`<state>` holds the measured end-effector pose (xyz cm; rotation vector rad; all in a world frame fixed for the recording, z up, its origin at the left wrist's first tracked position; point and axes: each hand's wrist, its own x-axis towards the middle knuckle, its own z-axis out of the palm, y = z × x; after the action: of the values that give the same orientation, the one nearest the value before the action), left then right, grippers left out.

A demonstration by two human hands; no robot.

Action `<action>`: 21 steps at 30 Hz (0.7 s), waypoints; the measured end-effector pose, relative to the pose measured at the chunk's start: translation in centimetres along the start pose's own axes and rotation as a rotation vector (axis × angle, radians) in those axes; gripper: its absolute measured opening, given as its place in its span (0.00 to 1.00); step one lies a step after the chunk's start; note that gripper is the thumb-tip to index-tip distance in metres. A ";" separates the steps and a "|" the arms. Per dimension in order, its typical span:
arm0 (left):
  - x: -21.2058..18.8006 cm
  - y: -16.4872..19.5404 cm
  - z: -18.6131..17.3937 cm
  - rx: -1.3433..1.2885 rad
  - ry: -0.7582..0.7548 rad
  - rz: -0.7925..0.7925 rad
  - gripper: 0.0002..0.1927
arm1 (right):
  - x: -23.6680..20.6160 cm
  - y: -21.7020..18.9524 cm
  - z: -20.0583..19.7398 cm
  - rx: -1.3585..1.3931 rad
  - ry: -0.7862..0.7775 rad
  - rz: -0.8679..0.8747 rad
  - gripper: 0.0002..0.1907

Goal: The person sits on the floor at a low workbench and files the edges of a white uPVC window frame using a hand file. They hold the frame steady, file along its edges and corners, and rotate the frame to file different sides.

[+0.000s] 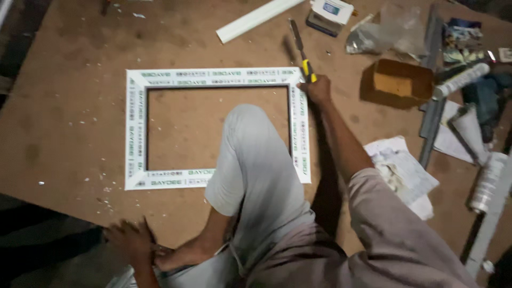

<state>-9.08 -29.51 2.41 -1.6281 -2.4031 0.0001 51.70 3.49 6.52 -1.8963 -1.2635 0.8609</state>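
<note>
A white rectangular frame (136, 117) wrapped in printed film lies flat on a brown board (69, 133). My right hand (317, 89) is at the frame's far right corner, gripping a chisel (298, 42) with a yellow and black handle, its blade pointing away from me. My bent knee in grey trousers (256, 154) rests over the frame's near right part. My left hand (130, 239) presses flat at the board's near edge, beside my bare foot (176, 258).
A white profile strip (256, 18) lies at the far edge. To the right are an open cardboard box (397, 80), a small white box (330, 13), a plastic bag (378, 34), crumpled paper (402, 168), metal bars (432, 122) and tape rolls (486, 181).
</note>
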 end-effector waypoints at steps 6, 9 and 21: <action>-5.4 0.2 0.5 -0.264 -0.074 -0.377 0.31 | 2.2 2.6 -0.6 0.419 -0.061 0.128 0.12; -6.5 0.4 1.5 -0.384 -0.063 -0.506 0.29 | 1.3 4.6 0.4 0.136 0.099 -0.029 0.13; -12.2 1.1 1.6 -0.692 0.050 -0.687 0.25 | -1.5 4.2 2.2 -0.296 0.294 -0.236 0.11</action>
<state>-4.11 -40.06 -1.71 -0.8510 -2.9637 -1.0655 51.53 1.28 2.06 -1.9582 -1.4499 0.2710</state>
